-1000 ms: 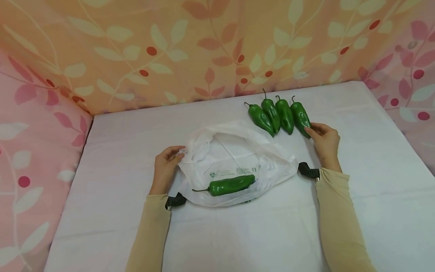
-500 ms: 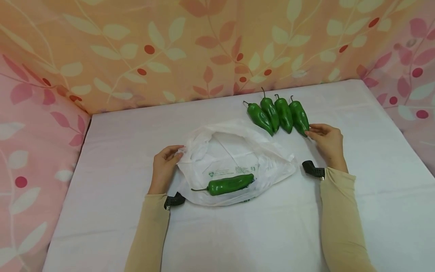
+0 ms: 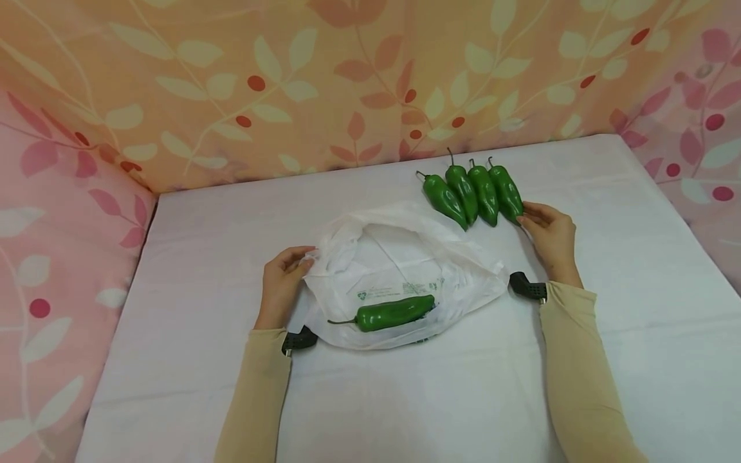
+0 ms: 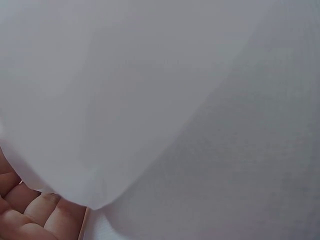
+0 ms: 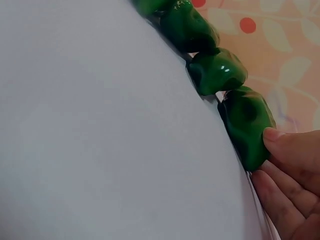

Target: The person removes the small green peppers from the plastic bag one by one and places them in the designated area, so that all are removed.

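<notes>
In the head view a white plastic bag (image 3: 469, 283) lies with its mouth spread wide. My left hand (image 3: 280, 283) pinches the bag's left edge between thumb and fingers. One long green pepper (image 3: 396, 313) lies in the bag, stem pointing left. Behind the bag to the right, several more green peppers (image 3: 444, 200) lie side by side, stems toward the back. My right hand (image 3: 552, 238) grips the lower tip of the rightmost pepper (image 3: 505, 193), thumb above and fingers below in the right wrist view. Bag film (image 4: 100, 90) fills much of the left wrist view.
A white cloth (image 3: 202, 244) covers the table. Orange and pink leaf-patterned fabric (image 3: 231, 83) rises behind it and along both sides. Black wrist devices (image 3: 527, 286) jut inward from the tan sleeves (image 3: 579, 366).
My right hand shifted slightly right, then back left. The rightmost pepper has moved a little left, against its neighbour. My left hand and the bag stay in place.
</notes>
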The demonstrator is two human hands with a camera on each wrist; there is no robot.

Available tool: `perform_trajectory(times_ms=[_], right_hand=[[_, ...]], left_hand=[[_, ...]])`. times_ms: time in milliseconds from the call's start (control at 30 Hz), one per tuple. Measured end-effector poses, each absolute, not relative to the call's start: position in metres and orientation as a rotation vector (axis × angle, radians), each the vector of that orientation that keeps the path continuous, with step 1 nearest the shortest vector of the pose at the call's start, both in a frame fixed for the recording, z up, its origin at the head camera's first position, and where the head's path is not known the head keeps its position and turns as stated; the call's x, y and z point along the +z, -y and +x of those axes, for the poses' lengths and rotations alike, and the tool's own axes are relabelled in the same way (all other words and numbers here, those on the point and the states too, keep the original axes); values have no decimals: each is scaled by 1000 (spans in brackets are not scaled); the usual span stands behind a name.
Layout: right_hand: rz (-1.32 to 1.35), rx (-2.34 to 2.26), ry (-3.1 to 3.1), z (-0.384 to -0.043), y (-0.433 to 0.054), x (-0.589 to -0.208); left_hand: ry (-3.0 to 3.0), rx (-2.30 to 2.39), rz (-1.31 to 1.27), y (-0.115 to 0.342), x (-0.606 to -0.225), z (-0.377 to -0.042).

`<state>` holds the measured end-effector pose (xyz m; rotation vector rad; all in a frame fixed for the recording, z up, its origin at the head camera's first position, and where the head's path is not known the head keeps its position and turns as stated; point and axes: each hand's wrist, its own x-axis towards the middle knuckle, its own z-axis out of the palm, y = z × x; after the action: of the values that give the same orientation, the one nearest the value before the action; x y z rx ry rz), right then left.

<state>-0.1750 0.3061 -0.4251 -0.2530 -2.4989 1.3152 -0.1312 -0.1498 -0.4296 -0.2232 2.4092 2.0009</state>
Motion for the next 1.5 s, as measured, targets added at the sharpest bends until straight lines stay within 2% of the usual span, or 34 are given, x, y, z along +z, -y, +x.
perform_trajectory(times_ms=[533,833,1100,1500], right_hand=[[-239,1288,2527,-178,-305,-427],[-274,1940,1994,-178,-306,-429],[-321,1982,1875,-174,-304,-414],[42,2044,1872,-160,-265,-372]], left_hand=[[-2380,2055,-231,148,-428,-131],[-2391,2039,-221,150,-429,-131],[-2383,2041,-215,151,-430,-134],[-2356,2076,-222,151,-432,-134]])
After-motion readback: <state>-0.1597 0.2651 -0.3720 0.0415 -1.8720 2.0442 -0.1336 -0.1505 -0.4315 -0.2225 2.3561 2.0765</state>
